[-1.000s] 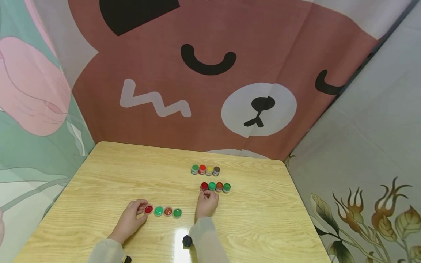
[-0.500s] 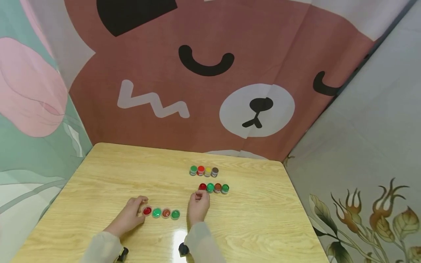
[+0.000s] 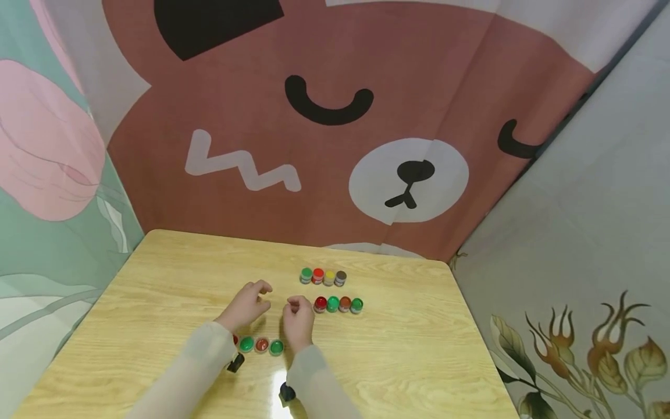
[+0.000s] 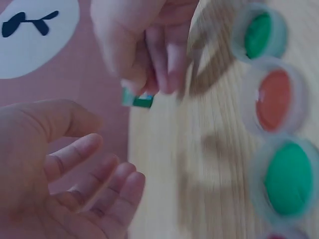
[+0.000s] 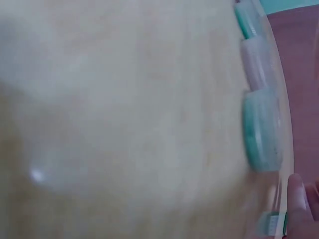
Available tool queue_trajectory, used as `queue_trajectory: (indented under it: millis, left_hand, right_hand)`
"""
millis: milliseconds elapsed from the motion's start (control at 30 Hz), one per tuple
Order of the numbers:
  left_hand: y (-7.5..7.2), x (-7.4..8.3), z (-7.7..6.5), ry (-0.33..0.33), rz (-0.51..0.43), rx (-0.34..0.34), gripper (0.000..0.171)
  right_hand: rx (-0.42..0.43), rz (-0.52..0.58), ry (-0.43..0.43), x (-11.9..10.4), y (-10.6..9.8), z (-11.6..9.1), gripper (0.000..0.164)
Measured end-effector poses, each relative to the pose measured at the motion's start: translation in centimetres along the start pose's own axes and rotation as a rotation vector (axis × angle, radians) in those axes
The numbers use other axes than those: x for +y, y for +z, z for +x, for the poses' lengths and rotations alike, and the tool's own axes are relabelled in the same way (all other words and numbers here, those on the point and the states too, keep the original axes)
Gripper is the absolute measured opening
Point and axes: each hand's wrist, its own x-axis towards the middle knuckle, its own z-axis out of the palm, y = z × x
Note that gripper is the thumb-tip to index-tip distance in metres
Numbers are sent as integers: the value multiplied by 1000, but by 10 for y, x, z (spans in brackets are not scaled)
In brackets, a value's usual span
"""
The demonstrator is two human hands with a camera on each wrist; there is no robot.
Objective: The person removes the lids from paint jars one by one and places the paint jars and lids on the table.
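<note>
My left hand (image 3: 245, 305) hovers over the table with its fingers spread and relaxed, holding nothing. To its right is my right hand (image 3: 298, 326), its fingers loosely curled and nothing visible between them. Just right of that hand stands a row of small paint jars: dark red (image 3: 320, 304), green (image 3: 332, 304), brown and darker green. Below the hands lies a row of shallow translucent round lids with paint inside: green (image 4: 289, 179), reddish-brown (image 4: 274, 99) and another green (image 4: 258, 36). The dark red lid (image 3: 235, 340) is mostly hidden by the left sleeve.
Farther back on the wooden table (image 3: 419, 337) stands another row of paint jars with green (image 3: 306, 274), red (image 3: 317, 275), yellow and dark grey tops. A brown bear-printed cloth (image 3: 241, 215) hangs behind the table, and a flower-printed cloth (image 3: 586, 279) at the right.
My left hand has left the dark red lid and moved forward and right. My right hand has drawn leftward away from the dark red jar. Both rows of jars stay put.
</note>
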Motion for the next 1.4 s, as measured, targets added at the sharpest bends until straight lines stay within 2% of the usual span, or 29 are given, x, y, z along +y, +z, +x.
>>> queue_trajectory:
  millis: [133,233,400,600,767,933,1133,1400]
  left_hand:
    - [16,-2,31,25,-40,-9,29]
    - [27,-6,48,34,-56,0,30]
    - [36,-5,66,11,-66,-17,36]
    - [38,-1,85,27,-90,-101,44]
    - [43,0,95,6,-79,-176,50]
    - [49,-2,103,-13,-134,-208,56]
    - [48,-5,105,-41,-185,-201,63]
    - [42,-10,100,-15,-198,-180,63]
  right_hand:
    - [-2,34,92,-4,3,10,23]
    - [6,84,167,-7,7,15,37]
    - [36,102,208,-13,11,22,55]
    - [62,107,240,-16,10,32,65]
    - [54,113,288,-12,12,38,72]
    - [75,118,272,-9,15,43,72]
    - [48,160,300,-9,15,44,72]
    - [50,174,288,-11,12,42,71]
